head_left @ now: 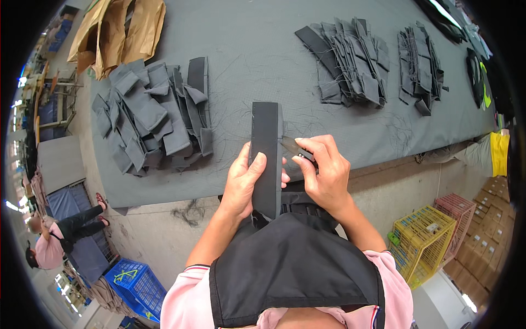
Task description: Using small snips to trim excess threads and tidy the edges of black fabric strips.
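My left hand (239, 178) grips a long dark grey fabric strip (265, 148) with a black band along its left side. It is held upright in front of my apron, over the table's near edge, with the thumb on its face and some fingertips showing past its right side. In my right hand (330, 171), pinched between thumb and fingers, is a small pair of thread snips (296, 147). Their blades point left and meet the strip's right edge; whether they touch a thread is too small to tell.
On the grey-covered table (241, 60) lie a left pile of grey fabric pieces (148, 118), a right bundle (353, 66), another bundle (421, 68), loose threads and a brown paper bag (118, 35). Yellow (422, 241) and blue crates (134, 288) stand on the floor. Another person (52, 241) is far left.
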The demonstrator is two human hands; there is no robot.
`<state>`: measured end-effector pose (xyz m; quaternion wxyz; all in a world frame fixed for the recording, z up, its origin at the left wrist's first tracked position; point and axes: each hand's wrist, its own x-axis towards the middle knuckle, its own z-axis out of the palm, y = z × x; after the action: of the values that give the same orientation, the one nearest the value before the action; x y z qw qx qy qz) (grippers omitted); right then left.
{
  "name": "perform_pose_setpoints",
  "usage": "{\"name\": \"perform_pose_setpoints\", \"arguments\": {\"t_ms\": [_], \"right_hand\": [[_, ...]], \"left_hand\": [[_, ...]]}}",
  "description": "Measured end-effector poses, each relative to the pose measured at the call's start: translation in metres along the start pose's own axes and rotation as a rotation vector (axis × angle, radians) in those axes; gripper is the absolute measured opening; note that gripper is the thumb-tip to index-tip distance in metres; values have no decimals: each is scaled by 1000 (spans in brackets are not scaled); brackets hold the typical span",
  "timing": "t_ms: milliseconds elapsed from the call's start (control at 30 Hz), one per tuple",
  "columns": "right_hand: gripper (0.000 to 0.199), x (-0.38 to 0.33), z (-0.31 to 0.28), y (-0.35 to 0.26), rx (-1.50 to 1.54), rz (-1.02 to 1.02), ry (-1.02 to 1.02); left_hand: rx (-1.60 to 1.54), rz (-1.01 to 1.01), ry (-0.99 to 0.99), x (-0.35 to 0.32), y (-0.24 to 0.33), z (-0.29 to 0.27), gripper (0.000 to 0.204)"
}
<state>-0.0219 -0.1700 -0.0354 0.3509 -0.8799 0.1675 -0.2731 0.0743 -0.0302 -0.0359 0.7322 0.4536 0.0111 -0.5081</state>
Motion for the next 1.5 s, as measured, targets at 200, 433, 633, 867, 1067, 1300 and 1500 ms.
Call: {"name": "perform_pose_setpoints", "arguments": {"t_ms": [200, 433, 633, 867, 1067, 1300, 1500], "right_hand": [[25, -2, -1, 4, -3, -23, 9], [25, -7, -9, -4, 40, 15, 45], [26, -6, -4, -3, 1, 28, 27], [23, -6, -4, 0, 26, 18, 13], [23, -9, -3, 6, 150, 92, 8], [21, -15, 1, 12, 23, -55, 107], [20, -17, -11, 8, 222, 178, 24]], "left_hand": [[31, -18, -13, -3, 1, -3, 36], [54, -3, 22, 0, 2, 1, 33], [60, -23, 32, -2, 4, 7, 32], [90, -22, 29, -3, 6, 4, 34], [107, -54, 31, -2, 8, 4, 39], [135, -108, 19, -2, 12, 8, 44], [123, -128, -10, 1, 13, 7, 48]]}}
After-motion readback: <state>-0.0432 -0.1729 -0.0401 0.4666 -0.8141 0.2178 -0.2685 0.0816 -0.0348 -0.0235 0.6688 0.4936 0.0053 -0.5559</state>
